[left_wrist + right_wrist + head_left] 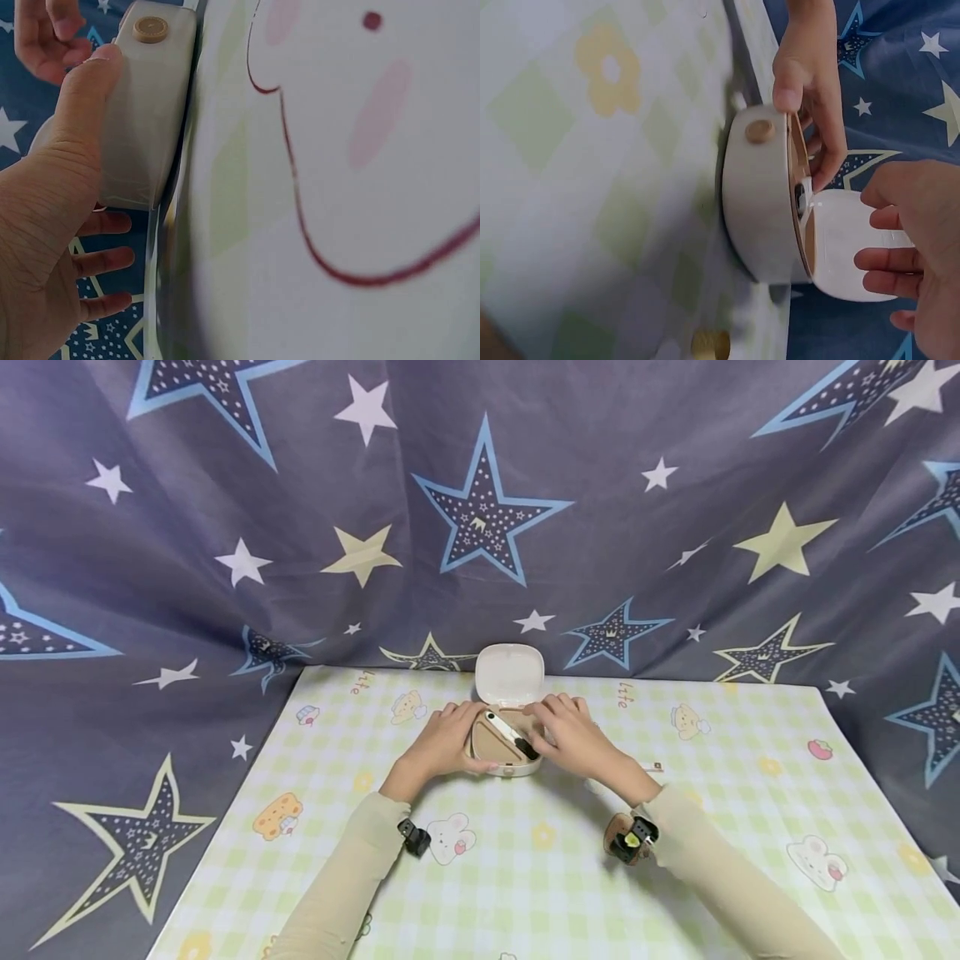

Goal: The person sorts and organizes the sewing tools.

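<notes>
Both your hands flank the case [504, 745]: left hand [442, 742] clasps its left side, right hand [573, 735] rests loose-fingered beside the brush [510, 734] lying diagonally inside.

Open white case [507, 727], perhaps brush inside

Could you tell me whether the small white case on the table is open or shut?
Open: the case has its lid standing upright behind it, exposing the tan inside.

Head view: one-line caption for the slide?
Left hand holds an open white case on a checked mat; right hand reaches in.
</notes>
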The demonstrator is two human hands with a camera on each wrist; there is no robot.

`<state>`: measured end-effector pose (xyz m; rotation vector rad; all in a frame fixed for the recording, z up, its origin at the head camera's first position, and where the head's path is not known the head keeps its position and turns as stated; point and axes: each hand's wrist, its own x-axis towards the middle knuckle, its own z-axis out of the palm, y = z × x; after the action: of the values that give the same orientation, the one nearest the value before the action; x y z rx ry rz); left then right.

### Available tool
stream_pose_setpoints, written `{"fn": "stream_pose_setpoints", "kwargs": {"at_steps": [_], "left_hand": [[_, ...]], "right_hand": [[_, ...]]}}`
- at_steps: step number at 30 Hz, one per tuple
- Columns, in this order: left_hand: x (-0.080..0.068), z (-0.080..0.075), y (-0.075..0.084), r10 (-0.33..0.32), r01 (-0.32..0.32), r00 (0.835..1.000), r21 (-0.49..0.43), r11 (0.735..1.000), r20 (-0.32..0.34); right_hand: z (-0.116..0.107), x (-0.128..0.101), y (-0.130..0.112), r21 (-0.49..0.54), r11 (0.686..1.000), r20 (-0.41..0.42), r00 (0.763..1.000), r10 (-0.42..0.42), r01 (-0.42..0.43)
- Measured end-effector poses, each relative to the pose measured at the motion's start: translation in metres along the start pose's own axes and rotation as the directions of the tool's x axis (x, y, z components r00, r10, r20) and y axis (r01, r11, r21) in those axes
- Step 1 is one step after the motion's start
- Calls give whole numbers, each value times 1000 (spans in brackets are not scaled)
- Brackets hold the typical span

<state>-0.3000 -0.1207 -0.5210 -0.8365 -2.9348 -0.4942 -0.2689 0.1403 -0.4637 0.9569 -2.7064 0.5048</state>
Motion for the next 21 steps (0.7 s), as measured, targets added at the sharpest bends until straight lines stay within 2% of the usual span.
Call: {"fn": "stream_pose_setpoints", "kwargs": {"at_steps": [5,11,21], "left_hand": [[0,0,0,8,-8,1000,-10,1000,-11],[2,2,0,-5,6,1000,-15,1000,13],[3,5,-4,-9,9,1000,-32,999,-4]], "right_hand": [[-5,-10,11,-43,999,10,1000,-28,28],[-10,-21,23,-71,996,42,998,-51,54],[-20,-39,51,-145,983,88,991,-98,110]]}}
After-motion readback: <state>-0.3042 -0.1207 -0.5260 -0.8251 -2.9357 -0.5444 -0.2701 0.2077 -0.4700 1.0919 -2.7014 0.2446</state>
